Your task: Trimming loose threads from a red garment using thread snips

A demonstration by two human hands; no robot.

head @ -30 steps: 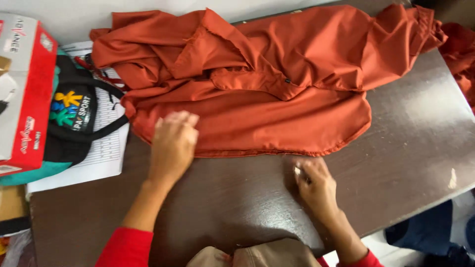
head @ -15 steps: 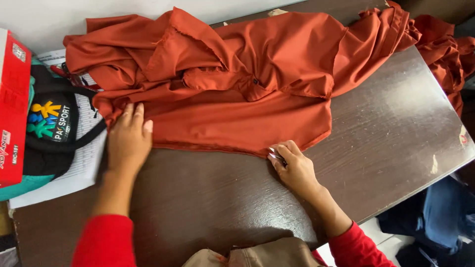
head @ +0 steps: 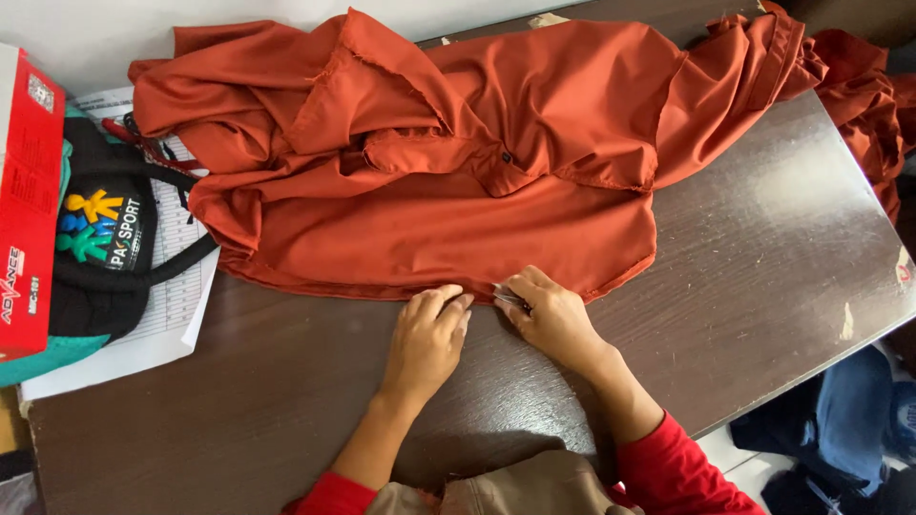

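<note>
A rust-orange garment (head: 448,181) lies crumpled across a dark wooden table (head: 763,267), one end hanging off the right edge. My left hand (head: 427,339) rests flat by the garment's near hem, fingertips touching the cloth. My right hand (head: 549,315) is right beside it, pinching a small metallic tool (head: 509,298) against the hem. The tool is mostly hidden by my fingers. Both sleeves are red.
A black bag with colourful figures (head: 100,248) lies at the left on printed paper sheets (head: 162,324). A red box (head: 24,210) stands at the far left edge. Blue cloth (head: 840,420) lies below the table's right corner.
My left hand has slid right along the hem to meet my right hand. The view has shifted, so the garment now sits further right and higher.
</note>
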